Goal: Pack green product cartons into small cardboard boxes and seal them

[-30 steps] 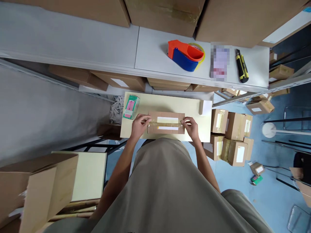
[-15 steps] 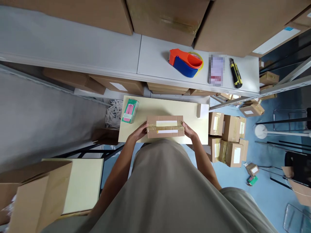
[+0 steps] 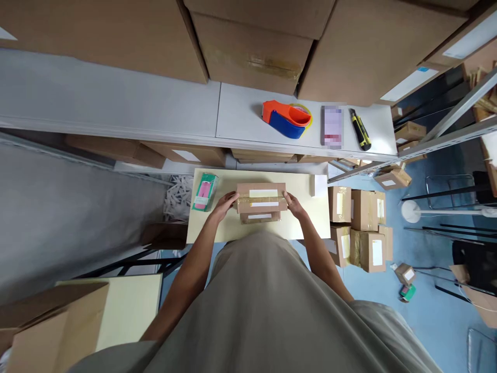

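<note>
A taped cardboard box (image 3: 262, 199) with white labels is held between my hands over the pale board (image 3: 303, 223). My left hand (image 3: 225, 203) grips its left end, fingers on the edge. On the right end, my right hand (image 3: 294, 203) presses from the opposite side. Under the box's near edge shows a narrower cardboard face (image 3: 245, 218) with a white label; I cannot tell whether it is the box's side or another box. A green and pink carton (image 3: 204, 192) lies left of my left hand. Right of my right hand is a small white block (image 3: 319, 185).
On the grey shelf (image 3: 155, 98) ahead are an orange and blue tape dispenser (image 3: 287, 119), a blurred flat item (image 3: 332, 127) and a yellow-black box cutter (image 3: 360, 129). Large cartons (image 3: 252, 52) stand behind them. Labelled boxes (image 3: 363, 210) are stacked at right; an open carton (image 3: 73, 321) is lower left.
My hands and the box have shifted slightly away from my body across the board. The labelled cardboard face below the box's near edge has come into sight. The camera view has tilted up somewhat.
</note>
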{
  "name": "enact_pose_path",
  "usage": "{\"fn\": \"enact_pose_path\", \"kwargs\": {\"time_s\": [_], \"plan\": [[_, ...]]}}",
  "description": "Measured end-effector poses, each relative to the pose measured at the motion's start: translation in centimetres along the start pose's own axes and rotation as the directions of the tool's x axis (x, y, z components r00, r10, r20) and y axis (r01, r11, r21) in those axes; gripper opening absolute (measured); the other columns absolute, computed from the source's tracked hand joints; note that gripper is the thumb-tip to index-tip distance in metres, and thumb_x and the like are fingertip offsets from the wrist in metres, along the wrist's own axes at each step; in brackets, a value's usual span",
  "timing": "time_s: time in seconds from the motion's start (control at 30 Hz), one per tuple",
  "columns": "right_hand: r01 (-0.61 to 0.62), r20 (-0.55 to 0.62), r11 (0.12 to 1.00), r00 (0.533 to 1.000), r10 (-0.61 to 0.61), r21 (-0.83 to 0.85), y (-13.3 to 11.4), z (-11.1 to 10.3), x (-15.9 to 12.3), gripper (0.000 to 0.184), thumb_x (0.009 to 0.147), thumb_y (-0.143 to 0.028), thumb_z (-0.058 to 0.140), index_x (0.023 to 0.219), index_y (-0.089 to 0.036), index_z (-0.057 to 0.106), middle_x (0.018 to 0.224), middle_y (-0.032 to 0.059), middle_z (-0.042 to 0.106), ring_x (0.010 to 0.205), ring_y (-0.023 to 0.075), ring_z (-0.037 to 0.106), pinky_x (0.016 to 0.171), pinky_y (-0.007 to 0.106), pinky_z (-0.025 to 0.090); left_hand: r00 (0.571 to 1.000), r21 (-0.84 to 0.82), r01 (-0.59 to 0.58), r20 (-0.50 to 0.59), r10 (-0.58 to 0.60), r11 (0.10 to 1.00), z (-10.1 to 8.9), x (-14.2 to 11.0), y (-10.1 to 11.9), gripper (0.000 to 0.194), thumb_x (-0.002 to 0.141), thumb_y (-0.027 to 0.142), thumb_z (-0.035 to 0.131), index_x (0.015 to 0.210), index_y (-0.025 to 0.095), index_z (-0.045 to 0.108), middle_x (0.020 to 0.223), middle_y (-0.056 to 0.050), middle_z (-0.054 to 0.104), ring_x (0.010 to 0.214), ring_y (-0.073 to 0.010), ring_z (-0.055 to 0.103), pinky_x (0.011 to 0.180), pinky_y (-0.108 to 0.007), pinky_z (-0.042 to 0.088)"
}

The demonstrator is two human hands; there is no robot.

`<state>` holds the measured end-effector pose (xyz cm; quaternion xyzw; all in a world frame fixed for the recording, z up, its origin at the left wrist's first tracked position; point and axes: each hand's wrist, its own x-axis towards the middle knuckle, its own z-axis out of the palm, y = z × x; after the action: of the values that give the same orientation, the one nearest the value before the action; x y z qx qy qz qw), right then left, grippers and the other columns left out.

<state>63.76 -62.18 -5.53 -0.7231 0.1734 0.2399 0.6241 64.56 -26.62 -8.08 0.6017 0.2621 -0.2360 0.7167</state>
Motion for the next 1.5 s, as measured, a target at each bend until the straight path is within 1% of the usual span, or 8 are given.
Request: {"fn": "enact_pose_path", "kwargs": {"time_s": [0.3, 0.43, 0.67, 0.87, 1.0, 1.23, 1.33, 1.5], "plan": [[-0.106, -0.172, 0.98, 0.982, 0.076, -0.171, -1.1, 0.6, -0.3, 0.074, 0.099, -0.082, 0.068, 0.128, -0.014, 0.077, 0.117, 0.0165, 0.085, 0.107, 0.03, 0.081, 0.088, 0.04, 0.068, 0.952, 0.134, -0.2, -0.206, 0.224, 0.971, 1.1, -0.8, 0.8, 0.074, 0.057, 0.068, 0.101, 0.104, 0.018, 0.075, 0.115, -0.015, 0.082, 0.117, -0.0353, 0.076, 0.111, -0.051, 0.057], [0.041, -0.313, 0.902, 0.93, -0.191, -0.429, -5.0, 1.0, -1.6, 0.073, 0.093, -0.084, 0.074, 0.122, -0.017, 0.076, 0.127, 0.022, 0.081, 0.116, 0.0385, 0.079, 0.1, 0.05, 0.064, 0.817, 0.412, -0.382, -0.268, 0.511, 0.827, 2.3, -1.8, 3.4, 0.054, 0.069, 0.049, 0.101, 0.106, 0.021, 0.074, 0.116, -0.014, 0.081, 0.115, -0.0371, 0.075, 0.114, -0.057, 0.055], [0.419, -0.131, 0.381, 0.513, -0.848, -0.824, -22.7, 1.3, -0.1, 0.054, 0.115, -0.053, 0.058, 0.153, -0.015, 0.061, 0.15, 0.0265, 0.07, 0.14, 0.0404, 0.064, 0.121, 0.058, 0.049, 0.42, 0.564, -0.759, 0.04, 0.907, 0.327, 10.6, -3.7, 15.6, 0.025, 0.098, 0.036, 0.083, 0.12, 0.024, 0.077, 0.117, -0.01, 0.083, 0.112, -0.0299, 0.075, 0.109, -0.049, 0.058], [0.138, -0.012, 0.2, 0.795, -0.607, -0.97, -31.8, 2.6, 3.5, 0.052, 0.109, -0.022, 0.062, 0.153, 0.005, 0.053, 0.155, 0.0371, 0.064, 0.146, 0.0429, 0.061, 0.128, 0.054, 0.039, 0.293, 0.537, -0.822, 0.117, 0.949, 0.188, 15.9, -5.5, 21.9, 0.016, 0.102, 0.03, 0.079, 0.117, 0.025, 0.079, 0.116, -0.008, 0.084, 0.113, -0.0296, 0.075, 0.108, -0.048, 0.057], [0.147, -0.004, 0.239, 0.844, -0.537, -0.96, -31.4, 2.4, 3.2, 0.047, 0.109, -0.017, 0.058, 0.151, 0.003, 0.052, 0.141, 0.0347, 0.073, 0.133, 0.0409, 0.07, 0.121, 0.05, 0.046, 0.307, 0.486, -0.845, 0.1, 0.947, 0.223, 15.9, -6.2, 20.5, 0.015, 0.104, 0.032, 0.076, 0.116, 0.024, 0.079, 0.114, -0.008, 0.084, 0.111, -0.029, 0.076, 0.106, -0.048, 0.059], [0.577, -0.048, 0.75, 0.782, -0.622, -0.322, -20.3, 3.8, -4.0, 0.058, 0.101, -0.066, 0.075, 0.135, -0.021, 0.063, 0.114, 0.0129, 0.081, 0.103, 0.0336, 0.076, 0.097, 0.049, 0.064, 0.469, 0.396, -0.812, 0.002, 0.883, 0.43, 12.1, -10.4, 12.7, 0.022, 0.106, 0.045, 0.074, 0.114, 0.025, 0.077, 0.113, -0.008, 0.084, 0.108, -0.025, 0.079, 0.104, -0.043, 0.062], [0.533, -0.009, 0.845, 0.846, -0.534, 0.043, -15.0, 6.1, -8.3, 0.062, 0.094, -0.075, 0.08, 0.126, -0.024, 0.066, 0.115, 0.01, 0.082, 0.103, 0.0291, 0.077, 0.099, 0.045, 0.065, 0.548, 0.395, -0.772, 0.015, 0.837, 0.498, 10.7, -13.6, 8.8, 0.022, 0.108, 0.046, 0.072, 0.111, 0.025, 0.078, 0.111, -0.007, 0.084, 0.107, -0.0247, 0.08, 0.101, -0.041, 0.064], [0.399, 0.048, 0.912, 0.913, -0.404, 0.092, -10.5, 8.6, -11.5, 0.065, 0.093, -0.08, 0.079, 0.124, -0.024, 0.068, 0.118, 0.0103, 0.083, 0.105, 0.0282, 0.077, 0.102, 0.045, 0.065, 0.649, 0.414, -0.701, 0.034, 0.76, 0.58, 9.4, -17.3, 4.7, 0.021, 0.107, 0.046, 0.073, 0.109, 0.026, 0.08, 0.111, -0.007, 0.084, 0.109, -0.0243, 0.079, 0.101, -0.039, 0.064]]}}
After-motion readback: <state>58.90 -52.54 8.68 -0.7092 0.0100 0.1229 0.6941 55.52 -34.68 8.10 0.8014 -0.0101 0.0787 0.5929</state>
